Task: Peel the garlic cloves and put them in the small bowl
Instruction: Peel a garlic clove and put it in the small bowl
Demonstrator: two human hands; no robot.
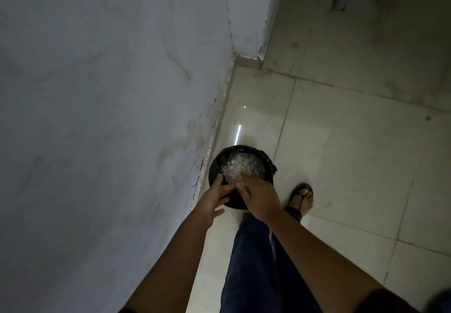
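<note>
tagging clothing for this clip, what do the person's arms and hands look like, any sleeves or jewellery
The left forearm and right forearm are bare; a dark reddish sleeve shows above the right one at the bottom edge. The left hand and right hand wear no gloves, and no watch, ring or bracelet is visible.

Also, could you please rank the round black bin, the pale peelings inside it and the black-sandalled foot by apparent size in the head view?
1. round black bin
2=. pale peelings and black-sandalled foot: look alike, peelings partly covered, so unranked.
</note>
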